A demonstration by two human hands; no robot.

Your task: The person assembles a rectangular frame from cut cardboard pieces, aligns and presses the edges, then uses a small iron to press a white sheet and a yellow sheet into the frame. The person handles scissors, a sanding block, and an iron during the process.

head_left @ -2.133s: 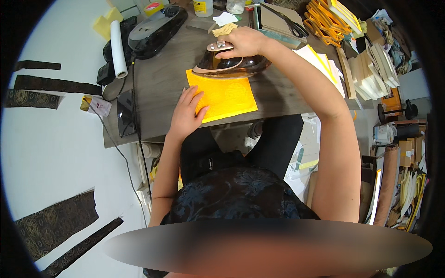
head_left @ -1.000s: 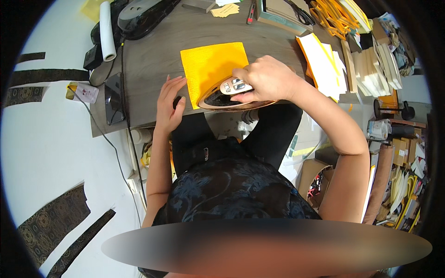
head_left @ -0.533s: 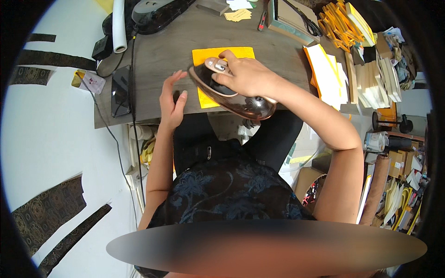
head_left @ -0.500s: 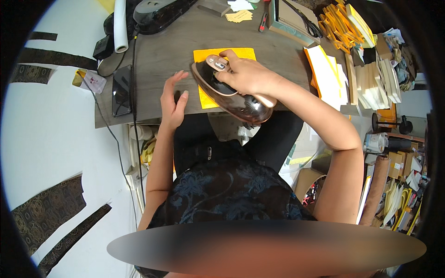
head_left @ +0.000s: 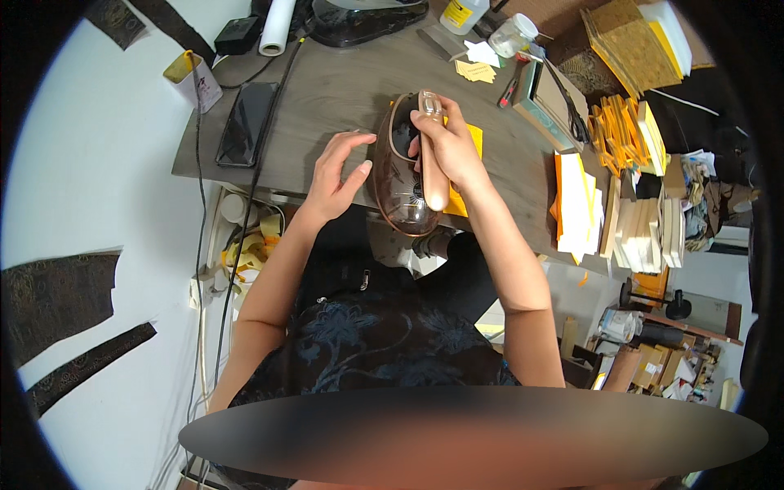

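My right hand is wrapped round the rose-gold handle of a steam iron. The iron has a dark, see-through brown body, and its narrower end points away from me. It sits over a yellow sheet, which shows mostly along its right side. Whether the iron rests on the sheet or is slightly raised, I cannot tell. Just left of the iron is my left hand, empty, with fingers curved and thumb apart.
On the grey desk, a phone lies at the left beside a black cable. A red cutter, a box with scissors and yellow-white sheets are at the right. Bottles and a jar stand at the back.
The iron has turned so its narrow end points farther away from me, with my right hand turning along. My left hand remains open beside it. The whole view has shifted.
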